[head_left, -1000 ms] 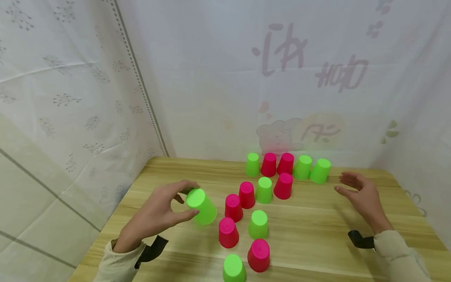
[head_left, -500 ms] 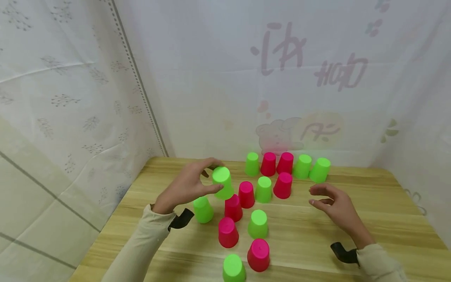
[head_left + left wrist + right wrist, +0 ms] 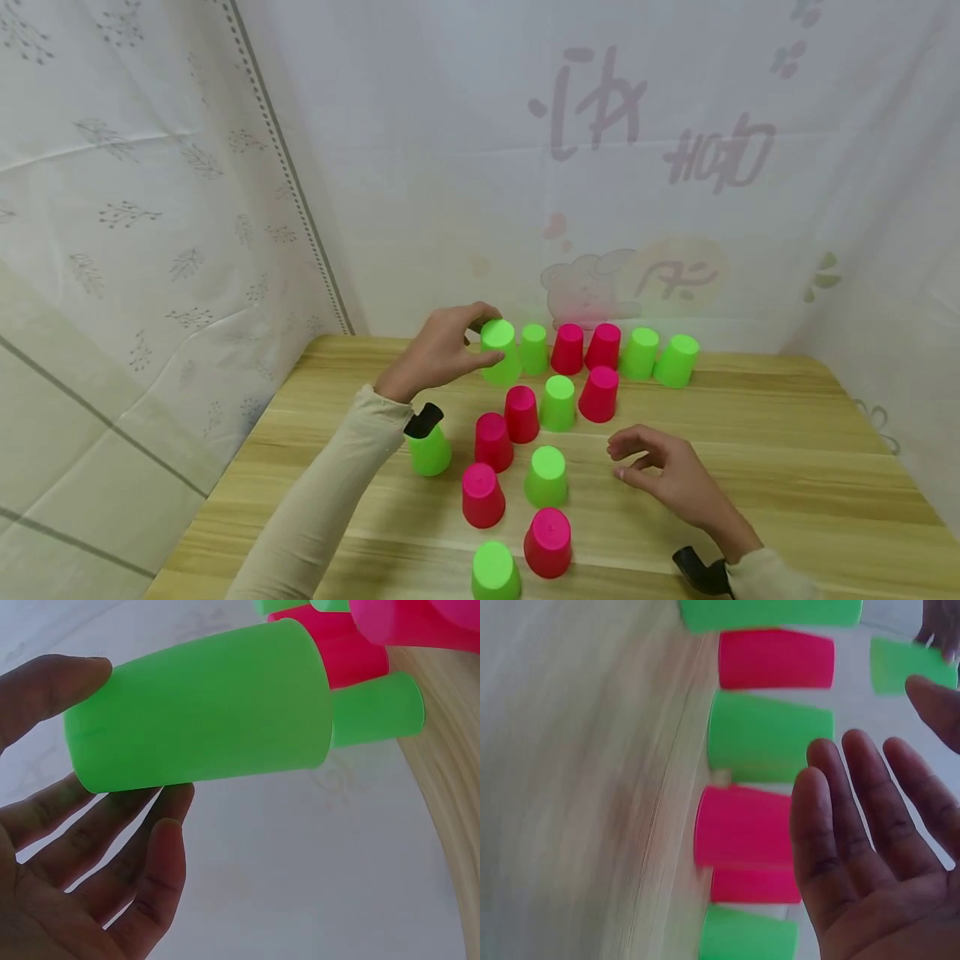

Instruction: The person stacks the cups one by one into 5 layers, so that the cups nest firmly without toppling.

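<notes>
My left hand [image 3: 441, 350] pinches an upside-down green plastic cup [image 3: 502, 354] between thumb and fingers, at the left end of the back row. In the left wrist view this green cup [image 3: 202, 709] hangs above the tabletop, its rim toward the table, with a standing green cup [image 3: 379, 710] behind it. My right hand [image 3: 671, 477] hovers over the table, fingers loosely bent and holding nothing. Nearest it stand a green cup [image 3: 547, 477] and a red cup [image 3: 547, 542]. The right wrist view shows the same hand [image 3: 889, 877] with its fingers apart.
Upside-down red and green cups stand in lines on the wooden table [image 3: 795, 467]. The back row ends in a green cup [image 3: 677, 361] at right. Another green cup [image 3: 430, 452] stands under my left wrist. A printed cloth [image 3: 420, 167] hangs behind the table.
My left hand has lifted the green cup from beside another green cup and carried it away and rightward to the back row. My right hand has moved left and nearer.
</notes>
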A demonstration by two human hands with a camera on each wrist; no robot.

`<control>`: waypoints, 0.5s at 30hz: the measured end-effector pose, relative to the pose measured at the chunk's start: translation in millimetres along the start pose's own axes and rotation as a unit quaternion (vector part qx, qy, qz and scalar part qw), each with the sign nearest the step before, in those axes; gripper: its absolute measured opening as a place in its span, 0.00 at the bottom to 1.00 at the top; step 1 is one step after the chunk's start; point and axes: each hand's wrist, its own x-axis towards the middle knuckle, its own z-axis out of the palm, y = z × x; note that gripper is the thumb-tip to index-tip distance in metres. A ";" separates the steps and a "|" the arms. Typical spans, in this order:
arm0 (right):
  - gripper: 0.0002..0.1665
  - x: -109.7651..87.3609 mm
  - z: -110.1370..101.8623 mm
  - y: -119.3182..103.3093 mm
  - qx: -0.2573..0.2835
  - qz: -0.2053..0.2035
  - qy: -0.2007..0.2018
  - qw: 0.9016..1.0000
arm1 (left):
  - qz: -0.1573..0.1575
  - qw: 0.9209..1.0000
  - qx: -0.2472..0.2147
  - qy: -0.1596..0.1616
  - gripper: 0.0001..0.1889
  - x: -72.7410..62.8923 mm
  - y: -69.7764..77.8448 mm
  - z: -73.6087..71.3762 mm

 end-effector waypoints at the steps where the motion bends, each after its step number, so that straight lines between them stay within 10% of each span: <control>1: 0.16 -0.8 2.8 -1.0 0.004 -0.006 -0.009 1.000 | -0.001 1.000 0.000 -0.001 0.20 3.7 -0.3 1.3; 15: 0.22 -10.7 35.8 -26.3 0.051 -0.030 -0.143 0.988 | -0.021 1.000 -0.002 -0.002 0.23 45.7 -10.4 22.9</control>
